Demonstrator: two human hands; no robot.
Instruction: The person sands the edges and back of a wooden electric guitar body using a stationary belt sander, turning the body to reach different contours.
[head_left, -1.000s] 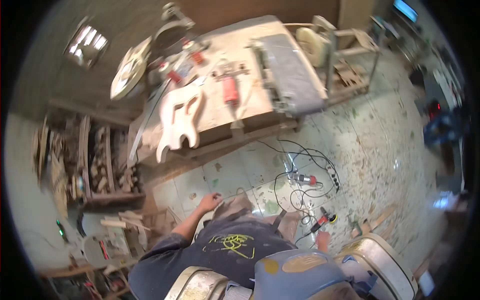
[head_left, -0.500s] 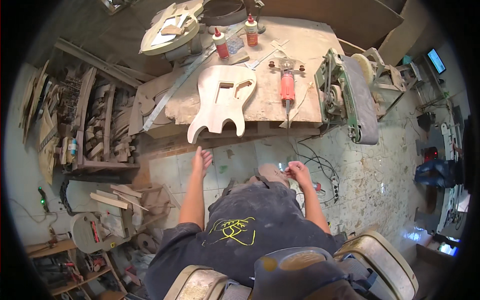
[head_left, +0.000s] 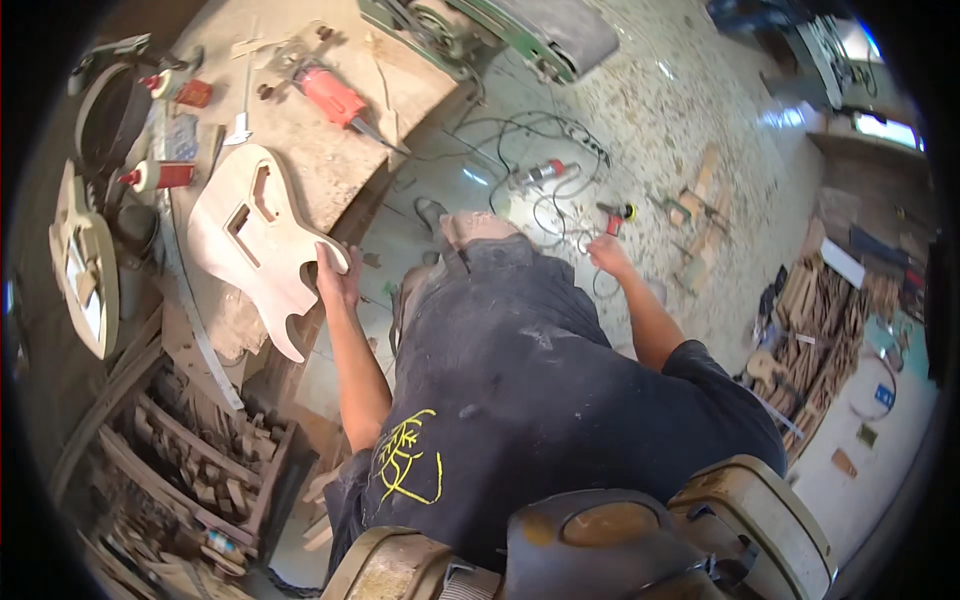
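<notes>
A pale, unfinished wooden guitar body [head_left: 225,225] with routed cavities lies on the workbench, its horns reaching over the near edge. My left hand [head_left: 340,280] is closed around one of those horns. My right hand [head_left: 606,254] is out to the right, over the floor, with its fingers curled and partly hidden. Just beyond it in the picture shows a red power tool [head_left: 613,224] with a yellow and black head. I cannot tell whether the hand touches that tool. A red corded router [head_left: 330,95] lies on the bench beyond the guitar body.
Two red-and-white glue bottles [head_left: 165,176] and a long metal ruler [head_left: 195,310] are on the bench. A belt sander [head_left: 540,40] stands at the far side. Cables [head_left: 520,130] and another red tool [head_left: 546,171] lie on the dusty floor. A rack of wood offcuts [head_left: 200,455] is at left.
My view has turned to the right, so the bench now appears at the left. My left hand has come up to the guitar body and taken hold of its horn. My right arm stretches farther outward.
</notes>
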